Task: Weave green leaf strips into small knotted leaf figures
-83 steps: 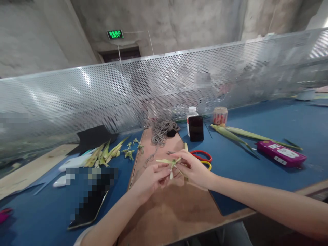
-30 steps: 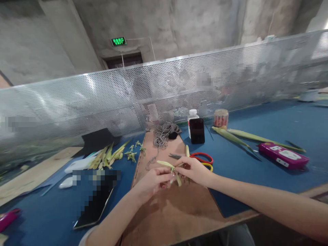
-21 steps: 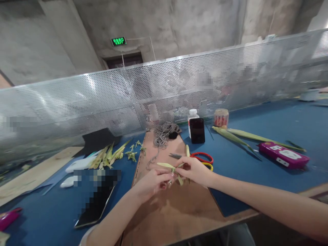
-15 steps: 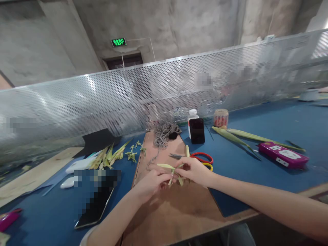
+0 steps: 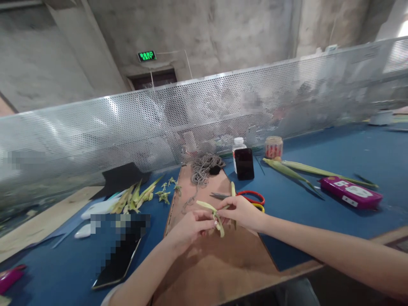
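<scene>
Pale green leaf strips point(image 5: 208, 205) are held between both hands over the brown board point(image 5: 210, 272). My left hand point(image 5: 194, 226) pinches them from the left, with fingers closed near the point where they cross. From the right, my right hand point(image 5: 239, 211) grips the same strips with thumb and fingertips. One strip end sticks out to the upper left and another hangs down between the hands. Scissors with red and yellow handles point(image 5: 255, 197) lie just behind my right hand, partly covered by it. Another pale strip point(image 5: 233, 188) stands out beside the blades.
Grey yarn point(image 5: 204, 170) lies at the board's far end. Behind the scissors are a dark phone point(image 5: 245, 164), a white bottle point(image 5: 238, 143) and a jar point(image 5: 273, 148). Long leaves point(image 5: 290, 172) and a purple pack point(image 5: 350, 193) lie right; leaf pieces point(image 5: 135, 197) and a black tablet point(image 5: 123, 255) lie left.
The strips have turned in my fingers, and the lower end now hangs curved between my hands. My left hand has shifted slightly; my right hand keeps nearly the same place.
</scene>
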The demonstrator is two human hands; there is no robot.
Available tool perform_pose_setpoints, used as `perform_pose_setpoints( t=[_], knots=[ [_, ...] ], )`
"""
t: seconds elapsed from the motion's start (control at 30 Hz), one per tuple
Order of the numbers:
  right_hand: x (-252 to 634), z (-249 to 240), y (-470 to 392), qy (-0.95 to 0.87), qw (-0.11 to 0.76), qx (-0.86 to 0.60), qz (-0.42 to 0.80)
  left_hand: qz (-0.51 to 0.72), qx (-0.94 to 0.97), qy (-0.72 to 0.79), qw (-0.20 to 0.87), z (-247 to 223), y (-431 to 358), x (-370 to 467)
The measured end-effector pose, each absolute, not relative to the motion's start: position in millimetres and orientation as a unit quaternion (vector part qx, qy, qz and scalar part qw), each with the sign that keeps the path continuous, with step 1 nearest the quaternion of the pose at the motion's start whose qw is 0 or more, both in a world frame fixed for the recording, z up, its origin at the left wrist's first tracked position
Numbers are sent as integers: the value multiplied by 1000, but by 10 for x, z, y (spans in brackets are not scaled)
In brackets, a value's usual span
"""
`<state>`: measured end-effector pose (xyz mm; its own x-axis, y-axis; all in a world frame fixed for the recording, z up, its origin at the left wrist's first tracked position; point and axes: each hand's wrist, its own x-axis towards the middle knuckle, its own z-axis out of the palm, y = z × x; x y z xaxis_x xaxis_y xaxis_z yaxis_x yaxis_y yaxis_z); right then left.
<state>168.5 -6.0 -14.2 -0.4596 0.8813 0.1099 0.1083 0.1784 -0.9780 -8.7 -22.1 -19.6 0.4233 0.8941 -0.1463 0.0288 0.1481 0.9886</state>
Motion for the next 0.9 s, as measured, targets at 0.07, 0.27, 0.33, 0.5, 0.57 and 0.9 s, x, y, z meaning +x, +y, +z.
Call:
perform_pose_setpoints(
  t=[0.07, 0.27, 0.33, 0.5, 0.57, 0.9],
  knots=[
    [1680, -149, -60, -656, 372, -357, 551, 352, 543, 411, 642, -211, -214, -86],
    [1670, -130, -80, -630, 378, -364, 572, 363, 524, 429, 640, -189, -228, -68],
    [1671, -106, -91, -632, 371, -380, 564, 372, 523, 432, 634, -173, -241, -57],
    [1661, -99, -91, -621, 376, -382, 572, 379, 512, 423, 644, -176, -250, -49],
    [1651, -122, -84, -604, 389, -364, 594, 383, 499, 417, 656, -197, -237, -53],
    [1671, -159, -65, -591, 380, -346, 621, 375, 504, 408, 663, -193, -241, -51]
  ],
)
